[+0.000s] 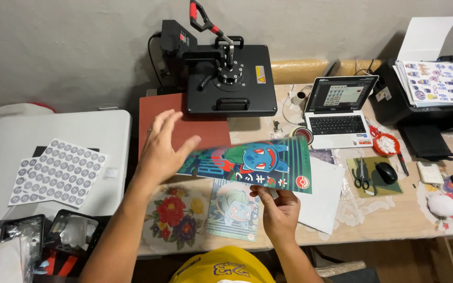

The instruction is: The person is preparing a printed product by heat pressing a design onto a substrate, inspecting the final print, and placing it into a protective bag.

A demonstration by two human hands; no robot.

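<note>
Right hand [280,208] pinches the print's [258,163] lower edge in a closed grip above the worktop [373,215] while the open left hand [162,148] steadies its end, holding nothing — looks light, thin and floppy, best held by the edges.

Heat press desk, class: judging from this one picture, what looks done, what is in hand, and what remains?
Done: printed sheets lie on the printer and a paler print on the table. In hand: the right hand grips a colourful cartoon print; the left hand is spread open at its end. Left: the heat press stands swung aside, red pad bare.
</note>
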